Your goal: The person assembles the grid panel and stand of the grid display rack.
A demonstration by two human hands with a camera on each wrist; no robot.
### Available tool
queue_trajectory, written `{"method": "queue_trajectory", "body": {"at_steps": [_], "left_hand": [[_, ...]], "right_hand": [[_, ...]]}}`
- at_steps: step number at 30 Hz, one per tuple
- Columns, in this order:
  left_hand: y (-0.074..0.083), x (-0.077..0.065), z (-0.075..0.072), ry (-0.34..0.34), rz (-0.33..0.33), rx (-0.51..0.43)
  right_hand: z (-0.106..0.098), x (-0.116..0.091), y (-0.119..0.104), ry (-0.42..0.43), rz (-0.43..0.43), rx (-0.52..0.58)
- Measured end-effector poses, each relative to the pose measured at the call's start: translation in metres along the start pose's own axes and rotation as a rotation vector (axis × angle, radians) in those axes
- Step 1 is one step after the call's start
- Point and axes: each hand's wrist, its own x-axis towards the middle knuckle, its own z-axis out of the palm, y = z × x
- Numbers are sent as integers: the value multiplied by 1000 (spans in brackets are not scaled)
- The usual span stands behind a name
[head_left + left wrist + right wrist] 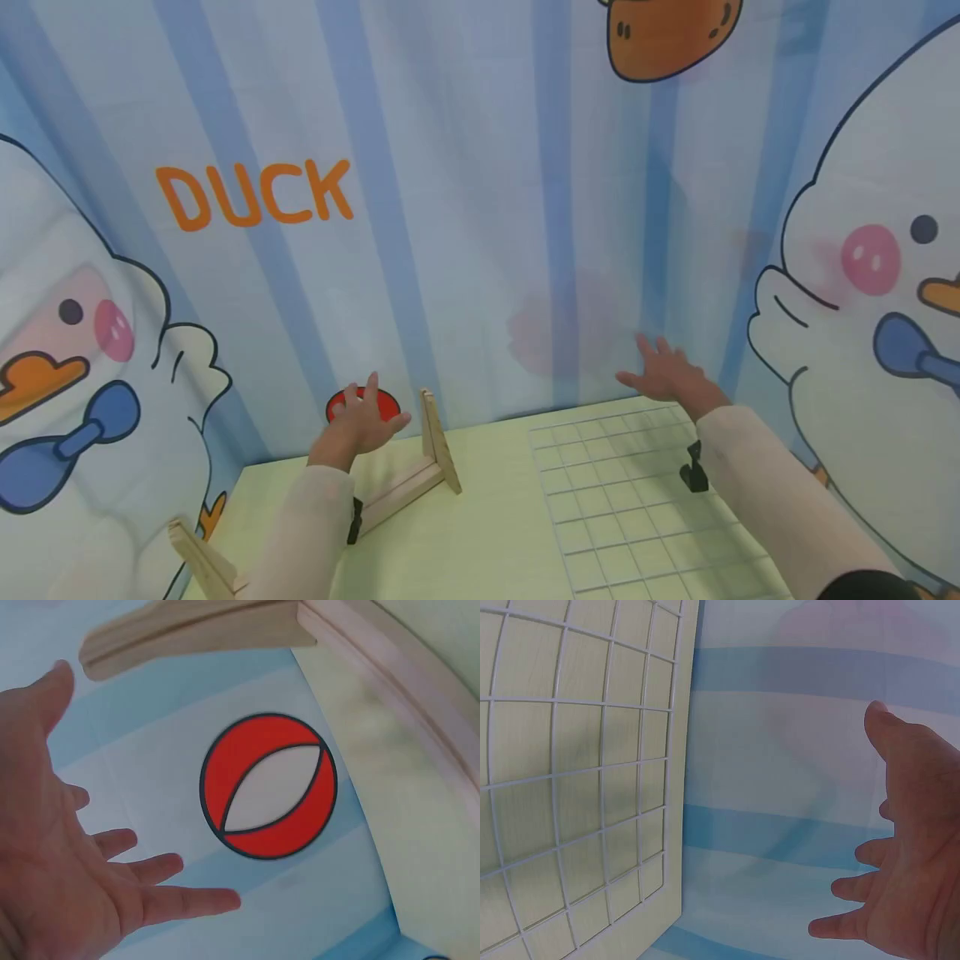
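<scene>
My left hand [358, 427] is held with its fingers spread, over the far end of a wooden stand [401, 493] made of a bar with upright end pieces. In the left wrist view the palm is bare, and the stand's end piece [195, 637] lies beyond the thumb. My right hand [666, 375], fingers also spread and nothing in them, hovers by the far edge of a white wire grid panel [600, 479]. The right wrist view has the grid [581, 761] at left, apart from the hand [911, 855].
A pale table [495, 517] bears the stand and the grid. Behind it hangs a blue striped curtain [480, 208] printed with ducks, the word DUCK and a red and white ball [268, 787]. The stand's near end piece [201, 560] is by the left sleeve.
</scene>
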Motion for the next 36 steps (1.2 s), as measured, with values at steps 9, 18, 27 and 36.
{"method": "queue_trajectory", "body": {"at_steps": [9, 18, 27, 36], "left_hand": [[21, -9, 25, -6, 48, -122], [47, -21, 66, -180, -34, -341], [101, -15, 120, -266, -2, -394], [150, -6, 157, -283, -37, -332]], "right_hand": [[16, 3, 27, 16, -6, 19], [30, -1, 53, -58, 77, 0], [44, 2, 80, -112, 144, -12], [59, -7, 106, -149, 170, -1]]}}
